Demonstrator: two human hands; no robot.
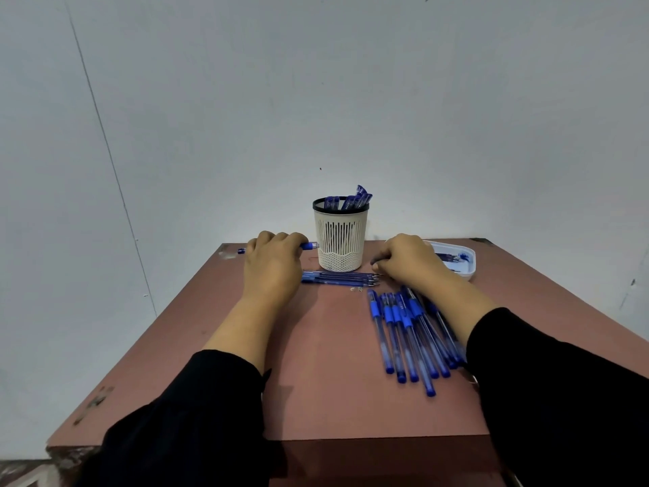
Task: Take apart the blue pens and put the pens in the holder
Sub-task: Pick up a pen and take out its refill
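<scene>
A cream slotted holder [340, 237] with a black rim stands at the back of the table, with several blue pens sticking out of it. My left hand [272, 261] grips a blue pen [309, 245] lying left of the holder; its ends show on both sides of the fist. My right hand [407, 260] rests curled on the table right of the holder, its fingertips at the tips of several thin blue refills [339, 278]. What those fingers hold is hidden. A pile of whole blue pens [407, 332] lies under my right forearm.
A white tray [467, 272] with small blue parts sits at the back right, just beyond my right hand. The brown table [316, 363] ends close to the wall behind the holder, and its front edge runs under my sleeves.
</scene>
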